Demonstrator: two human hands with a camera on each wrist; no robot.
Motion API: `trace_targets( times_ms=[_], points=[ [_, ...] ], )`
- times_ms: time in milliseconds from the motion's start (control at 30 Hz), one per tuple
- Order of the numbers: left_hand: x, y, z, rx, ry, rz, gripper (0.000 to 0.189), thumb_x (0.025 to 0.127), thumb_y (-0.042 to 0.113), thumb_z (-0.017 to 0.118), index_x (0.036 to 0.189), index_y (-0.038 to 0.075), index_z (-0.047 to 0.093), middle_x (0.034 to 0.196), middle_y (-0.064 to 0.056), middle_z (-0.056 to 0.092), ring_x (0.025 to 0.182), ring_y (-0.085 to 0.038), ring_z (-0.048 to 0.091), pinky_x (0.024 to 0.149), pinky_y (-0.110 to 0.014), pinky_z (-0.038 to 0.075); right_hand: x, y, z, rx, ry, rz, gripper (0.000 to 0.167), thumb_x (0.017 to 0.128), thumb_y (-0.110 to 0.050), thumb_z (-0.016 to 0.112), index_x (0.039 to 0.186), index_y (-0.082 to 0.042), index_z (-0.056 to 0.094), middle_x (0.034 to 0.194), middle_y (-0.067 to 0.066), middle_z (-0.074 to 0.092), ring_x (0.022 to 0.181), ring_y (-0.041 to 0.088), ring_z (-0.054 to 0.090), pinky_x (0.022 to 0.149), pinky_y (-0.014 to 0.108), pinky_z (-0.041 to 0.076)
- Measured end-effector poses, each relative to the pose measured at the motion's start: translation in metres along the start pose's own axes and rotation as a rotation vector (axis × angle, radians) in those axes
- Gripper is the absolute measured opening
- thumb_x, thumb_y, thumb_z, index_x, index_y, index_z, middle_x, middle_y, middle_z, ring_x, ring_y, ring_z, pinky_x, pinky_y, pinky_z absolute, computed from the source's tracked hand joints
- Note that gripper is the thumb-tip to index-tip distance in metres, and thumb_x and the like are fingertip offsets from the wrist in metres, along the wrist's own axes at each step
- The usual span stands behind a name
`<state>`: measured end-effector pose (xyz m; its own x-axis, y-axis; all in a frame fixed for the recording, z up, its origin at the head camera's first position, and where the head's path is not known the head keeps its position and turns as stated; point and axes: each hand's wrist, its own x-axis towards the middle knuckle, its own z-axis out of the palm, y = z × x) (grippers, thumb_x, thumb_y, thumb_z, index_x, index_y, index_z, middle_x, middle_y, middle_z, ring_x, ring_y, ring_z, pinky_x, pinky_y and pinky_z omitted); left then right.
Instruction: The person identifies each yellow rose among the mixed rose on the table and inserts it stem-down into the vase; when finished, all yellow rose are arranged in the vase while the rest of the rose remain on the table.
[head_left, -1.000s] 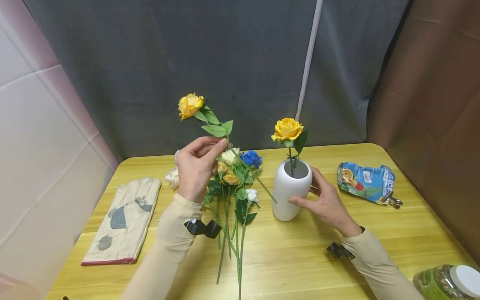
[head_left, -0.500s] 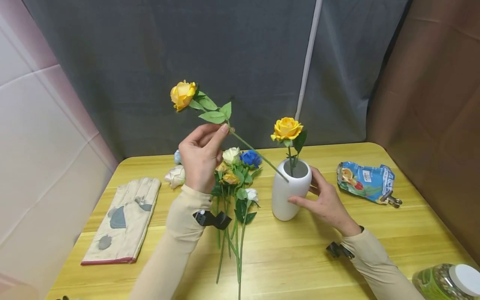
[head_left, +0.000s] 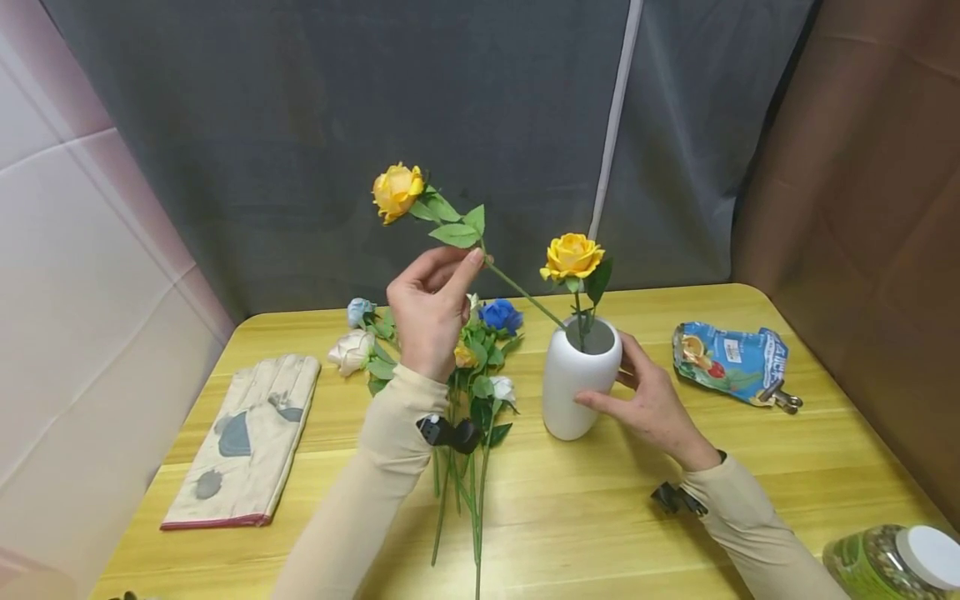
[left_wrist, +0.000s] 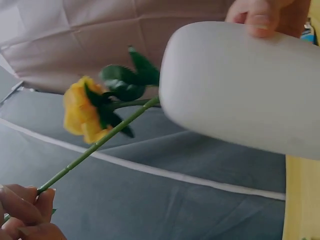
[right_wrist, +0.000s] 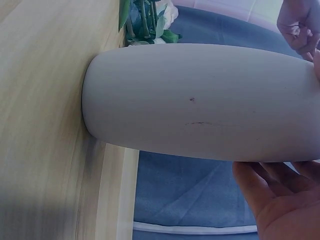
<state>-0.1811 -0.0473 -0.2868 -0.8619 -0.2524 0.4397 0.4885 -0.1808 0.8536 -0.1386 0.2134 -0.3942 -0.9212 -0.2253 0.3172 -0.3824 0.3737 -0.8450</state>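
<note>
My left hand (head_left: 433, 312) pinches the green stem of a yellow artificial rose (head_left: 398, 193) between thumb and fingers, just below its leaves. The rose leans up to the left, and its stem slants down to the mouth of a white vase (head_left: 573, 392), its lower end right at the rim. Another yellow rose (head_left: 572, 257) stands upright in the vase. My right hand (head_left: 651, 406) grips the vase from the right, thumb in front and fingers behind. In the right wrist view the vase (right_wrist: 195, 102) stands on the wooden table.
Several loose artificial flowers lie left of the vase, among them a blue rose (head_left: 501, 315), a cream rose (head_left: 351, 352) and a small white one (head_left: 503, 389). Folded work gloves (head_left: 243, 442) lie at left. A blue snack pouch (head_left: 731, 363) and a lidded jar (head_left: 888, 562) are at right.
My left hand has raised the yellow rose and moved it right, bringing the stem's lower end from beside the vase up to its rim. My right hand has kept its hold on the vase.
</note>
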Motion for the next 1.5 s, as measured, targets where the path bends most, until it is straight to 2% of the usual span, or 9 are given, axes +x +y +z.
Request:
trace_targets(
  times_ms=[267, 567, 667, 867, 967, 1100, 1200, 1333, 1500],
  points=[
    [-0.01, -0.014, 0.015, 0.083, -0.104, -0.002, 0.014, 0.093, 0.016, 0.078, 0.097, 0.003, 0.077, 0.09, -0.017, 0.079, 0.046, -0.009, 0.049, 0.046, -0.023, 0.039, -0.001, 0.002, 0.0, -0.001, 0.003, -0.008, 0.079, 0.086, -0.013, 0.084, 0.153, -0.016, 0.042, 0.141, 0.011, 0.059, 0.129, 0.031, 0.058, 0.105, 0.052, 0.051],
    [-0.016, -0.02, 0.028, 0.171, -0.193, -0.011, 0.015, 0.092, 0.018, 0.08, 0.095, 0.004, 0.079, 0.087, -0.016, 0.078, 0.051, -0.008, 0.057, 0.049, -0.023, 0.043, 0.0, 0.001, 0.0, -0.009, 0.006, -0.017, 0.08, 0.086, -0.013, 0.084, 0.153, -0.017, 0.041, 0.142, 0.011, 0.059, 0.129, 0.032, 0.059, 0.104, 0.054, 0.051],
    [-0.018, -0.022, 0.031, 0.195, -0.233, -0.018, 0.015, 0.091, 0.018, 0.08, 0.095, 0.004, 0.079, 0.088, -0.014, 0.078, 0.05, -0.006, 0.055, 0.048, -0.023, 0.042, 0.0, 0.001, 0.0, -0.006, 0.006, -0.017, 0.08, 0.086, -0.012, 0.085, 0.153, -0.017, 0.041, 0.142, 0.011, 0.059, 0.129, 0.032, 0.059, 0.105, 0.054, 0.051],
    [-0.025, -0.03, 0.034, 0.26, -0.338, -0.029, 0.014, 0.092, 0.019, 0.078, 0.096, 0.006, 0.08, 0.088, -0.012, 0.078, 0.045, -0.008, 0.05, 0.047, -0.024, 0.042, 0.001, 0.001, -0.001, 0.0, 0.005, -0.014, 0.082, 0.086, -0.012, 0.085, 0.154, -0.016, 0.04, 0.143, 0.012, 0.058, 0.13, 0.031, 0.058, 0.105, 0.054, 0.051],
    [-0.029, -0.034, 0.034, 0.326, -0.365, -0.029, 0.014, 0.092, 0.021, 0.079, 0.095, 0.008, 0.081, 0.073, -0.011, 0.073, 0.048, -0.009, 0.051, 0.047, -0.024, 0.04, 0.001, 0.002, -0.001, 0.002, 0.004, -0.01, 0.082, 0.086, -0.012, 0.085, 0.154, -0.015, 0.04, 0.143, 0.013, 0.058, 0.131, 0.032, 0.057, 0.105, 0.055, 0.05],
    [-0.033, -0.039, 0.034, 0.415, -0.382, -0.011, 0.015, 0.091, 0.025, 0.079, 0.093, 0.01, 0.081, 0.057, -0.008, 0.057, 0.048, -0.01, 0.044, 0.046, -0.024, 0.033, 0.001, 0.002, -0.001, 0.001, 0.0, -0.007, 0.082, 0.086, -0.012, 0.085, 0.154, -0.014, 0.039, 0.143, 0.013, 0.057, 0.131, 0.033, 0.057, 0.105, 0.057, 0.05],
    [-0.035, -0.041, 0.034, 0.444, -0.382, 0.003, 0.014, 0.091, 0.025, 0.08, 0.092, 0.011, 0.081, 0.066, -0.003, 0.059, 0.051, -0.01, 0.044, 0.047, -0.023, 0.033, 0.001, 0.001, -0.001, -0.002, -0.003, -0.002, 0.083, 0.086, -0.013, 0.085, 0.155, -0.015, 0.038, 0.144, 0.013, 0.057, 0.131, 0.033, 0.057, 0.105, 0.057, 0.049],
    [-0.037, -0.043, 0.034, 0.436, -0.388, -0.013, 0.014, 0.09, 0.024, 0.08, 0.093, 0.01, 0.081, 0.088, -0.002, 0.069, 0.054, -0.009, 0.047, 0.048, -0.023, 0.036, 0.002, 0.001, -0.001, -0.002, -0.006, 0.004, 0.083, 0.087, -0.015, 0.084, 0.155, -0.015, 0.037, 0.144, 0.014, 0.057, 0.131, 0.034, 0.057, 0.106, 0.058, 0.049],
    [-0.037, -0.044, 0.033, 0.403, -0.399, -0.046, 0.015, 0.09, 0.023, 0.081, 0.095, 0.009, 0.081, 0.094, -0.005, 0.071, 0.054, -0.008, 0.046, 0.048, -0.022, 0.036, 0.002, 0.001, -0.001, 0.001, -0.009, 0.012, 0.083, 0.087, -0.015, 0.084, 0.156, -0.015, 0.037, 0.144, 0.014, 0.056, 0.131, 0.034, 0.056, 0.106, 0.058, 0.049]
  ],
)
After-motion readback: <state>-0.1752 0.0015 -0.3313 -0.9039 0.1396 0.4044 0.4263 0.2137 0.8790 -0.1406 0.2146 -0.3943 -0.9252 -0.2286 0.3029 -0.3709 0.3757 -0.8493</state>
